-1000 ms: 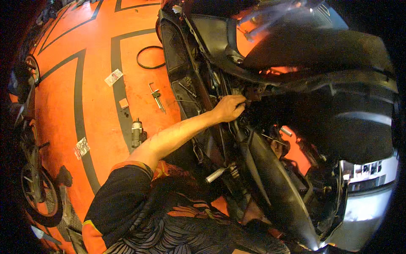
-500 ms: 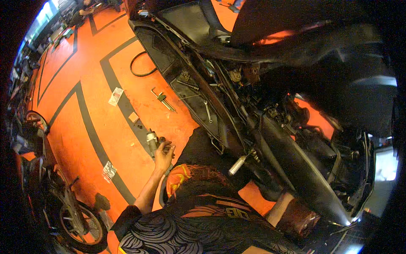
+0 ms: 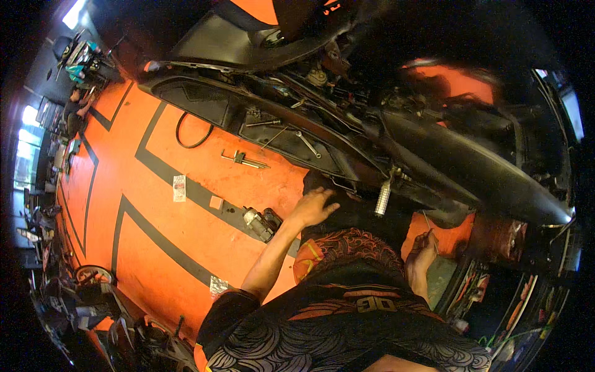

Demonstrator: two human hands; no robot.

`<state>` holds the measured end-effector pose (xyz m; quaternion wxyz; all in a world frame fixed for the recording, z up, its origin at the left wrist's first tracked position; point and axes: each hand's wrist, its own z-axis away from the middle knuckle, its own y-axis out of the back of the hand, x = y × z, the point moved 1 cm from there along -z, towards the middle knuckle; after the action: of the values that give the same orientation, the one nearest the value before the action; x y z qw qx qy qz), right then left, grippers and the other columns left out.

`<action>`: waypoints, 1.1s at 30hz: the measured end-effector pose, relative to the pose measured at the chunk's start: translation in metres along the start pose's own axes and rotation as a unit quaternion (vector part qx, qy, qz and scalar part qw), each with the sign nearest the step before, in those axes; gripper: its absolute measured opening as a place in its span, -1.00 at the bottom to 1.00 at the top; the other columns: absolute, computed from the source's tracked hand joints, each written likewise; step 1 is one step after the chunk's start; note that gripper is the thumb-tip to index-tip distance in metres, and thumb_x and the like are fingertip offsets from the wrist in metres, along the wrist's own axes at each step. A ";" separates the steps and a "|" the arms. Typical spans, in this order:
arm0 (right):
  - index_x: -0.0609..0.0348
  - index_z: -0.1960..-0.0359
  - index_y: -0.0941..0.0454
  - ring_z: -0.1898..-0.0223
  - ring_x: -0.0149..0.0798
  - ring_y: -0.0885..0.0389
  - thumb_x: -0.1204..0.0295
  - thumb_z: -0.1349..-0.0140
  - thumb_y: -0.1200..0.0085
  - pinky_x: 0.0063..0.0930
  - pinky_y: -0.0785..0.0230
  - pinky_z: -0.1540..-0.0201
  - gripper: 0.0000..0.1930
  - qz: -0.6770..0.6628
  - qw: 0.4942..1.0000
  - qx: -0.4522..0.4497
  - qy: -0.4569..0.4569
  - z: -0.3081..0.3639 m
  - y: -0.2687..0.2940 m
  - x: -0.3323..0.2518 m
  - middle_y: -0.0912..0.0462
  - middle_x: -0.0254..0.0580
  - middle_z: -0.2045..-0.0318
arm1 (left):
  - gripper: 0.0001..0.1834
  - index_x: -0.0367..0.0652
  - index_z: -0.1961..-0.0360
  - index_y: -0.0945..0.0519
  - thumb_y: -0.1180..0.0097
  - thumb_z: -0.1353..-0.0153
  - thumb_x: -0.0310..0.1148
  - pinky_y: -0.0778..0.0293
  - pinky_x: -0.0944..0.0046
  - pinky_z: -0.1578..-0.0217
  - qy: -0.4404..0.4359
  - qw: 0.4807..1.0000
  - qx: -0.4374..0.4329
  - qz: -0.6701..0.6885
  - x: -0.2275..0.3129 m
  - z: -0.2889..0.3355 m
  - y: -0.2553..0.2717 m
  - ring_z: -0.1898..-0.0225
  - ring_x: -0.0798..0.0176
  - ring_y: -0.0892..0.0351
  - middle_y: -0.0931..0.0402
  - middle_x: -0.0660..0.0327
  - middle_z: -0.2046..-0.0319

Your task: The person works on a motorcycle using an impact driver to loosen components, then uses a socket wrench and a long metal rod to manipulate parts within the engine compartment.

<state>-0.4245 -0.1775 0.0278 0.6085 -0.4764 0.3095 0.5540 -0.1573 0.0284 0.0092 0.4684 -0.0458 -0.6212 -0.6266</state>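
1. While my left hand [image 3: 312,208] reaches out over the orange floor [image 3: 155,235], its fingers are spread loose and open, closed on nothing; the fingertips point up and to the right, toward the dark underside of the scooter [image 3: 396,130].
2. I see the nearest thing to that hand is a small metal part [image 3: 260,222] lying on the floor just beside the wrist, on a black painted stripe [image 3: 204,195]. It is a stubby cylinder with a pale shiny end and a darker block behind; its long axis runs from upper left to lower right.
3. My right hand [image 3: 423,251] is curled around a thin metal rod [image 3: 429,228], perhaps a slim screwdriver. The rod stands nearly upright, tilted slightly left at the top, its tip pointing up toward the scooter's belly. How tightly the fingers close on it I cannot tell.
4. Just left of and above that rod a ribbed silver footpeg [image 3: 383,197] hangs down from the frame, long axis near vertical.
5. I make out the scooter's body as smooth black plastic, curved and glossy, running from upper left to lower right.
6. Further off on the floor lie a flat metal tool [image 3: 245,160] pointing right, a loop of black cable [image 3: 192,131], and a small white paper [image 3: 179,188].
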 end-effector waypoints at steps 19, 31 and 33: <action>0.26 0.41 -0.55 0.44 -0.44 -0.50 0.38 -0.07 -0.18 -0.53 -0.34 0.37 -0.82 0.278 0.895 -0.344 0.057 0.066 -0.064 0.028 -0.58 -0.26 0.50 | -0.75 -0.25 0.19 -0.54 -0.08 -0.14 -0.34 -0.40 0.31 0.22 -0.202 0.940 -0.078 0.263 0.057 0.029 -0.015 0.27 0.24 -0.50 -0.53 0.11 0.27; 0.17 0.07 -0.43 0.19 -0.12 -0.55 0.14 -0.13 -0.07 -0.31 -0.38 0.16 -0.57 0.479 0.736 -0.476 0.043 0.032 -0.069 0.026 -0.56 -0.03 0.20 | -0.87 -0.32 0.34 -0.59 -0.14 -0.05 -0.52 -0.41 0.30 0.22 0.008 0.964 0.129 0.234 -0.073 0.034 0.079 0.25 0.24 -0.48 -0.48 0.11 0.27; 0.17 0.07 -0.43 0.19 -0.07 -0.54 0.11 -0.13 -0.05 -0.30 -0.37 0.15 -0.56 0.479 0.740 -0.462 0.099 0.021 -0.051 0.028 -0.56 0.02 0.20 | -0.88 -0.30 0.36 -0.60 -0.15 -0.05 -0.50 -0.41 0.27 0.19 0.005 0.946 0.204 0.252 -0.090 0.026 0.089 0.21 0.20 -0.46 -0.50 0.09 0.28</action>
<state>-0.3724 -0.1435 0.0223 -0.0661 -0.5407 0.2611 0.7969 -0.0633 0.1158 0.0233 0.6135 -0.1005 -0.7016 -0.3483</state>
